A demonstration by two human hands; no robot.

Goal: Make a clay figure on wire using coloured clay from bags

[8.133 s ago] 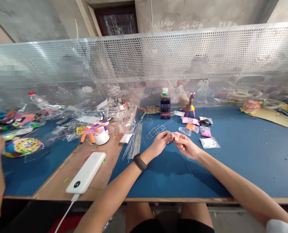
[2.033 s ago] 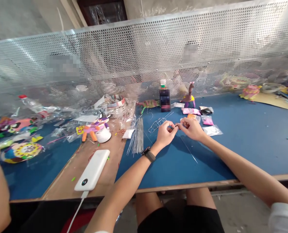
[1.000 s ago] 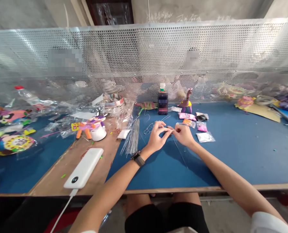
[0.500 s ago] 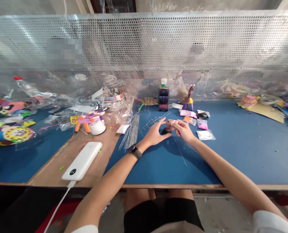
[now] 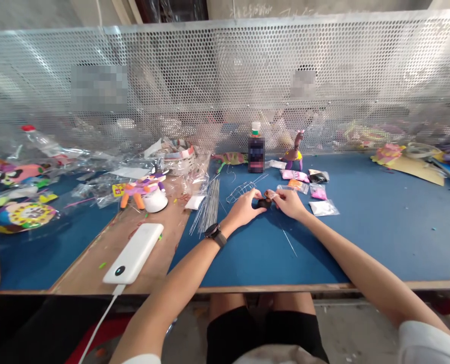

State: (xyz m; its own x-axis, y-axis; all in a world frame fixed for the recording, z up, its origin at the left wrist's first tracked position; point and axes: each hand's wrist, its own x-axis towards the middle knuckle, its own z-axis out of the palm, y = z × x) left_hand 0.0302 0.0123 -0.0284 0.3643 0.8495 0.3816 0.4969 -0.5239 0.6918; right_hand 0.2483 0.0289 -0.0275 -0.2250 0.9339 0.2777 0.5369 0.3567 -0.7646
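Note:
My left hand (image 5: 245, 208), with a dark watch on its wrist, is closed around a dark brown-black lump (image 5: 264, 203), which looks like modelling clay. Against the lump's upper side, my right hand (image 5: 290, 203) pinches a small reddish-brown piece (image 5: 269, 194) that seems partly wrapped in clear film. Its exact shape is hidden by the fingers. Below the hands a thin straight wire (image 5: 290, 241) lies on the blue mat. Just behind my left hand is a bent wire frame (image 5: 242, 191). Small bags of coloured clay, among them a white bag (image 5: 324, 208) and a pink bag (image 5: 317, 191), lie beyond my right hand.
A bundle of wires (image 5: 208, 207) lies left of my hands. A bottle (image 5: 255, 156) and a long-necked clay figure (image 5: 295, 151) stand at the back before a perforated metal screen (image 5: 194, 76). A white power bank (image 5: 134, 253) trails a cable. Another person's arm shows at far left.
My left fingers have curled in around the dark lump, which shows more now. My right hand still pinches the brown piece close by. The whole view has shifted slightly.

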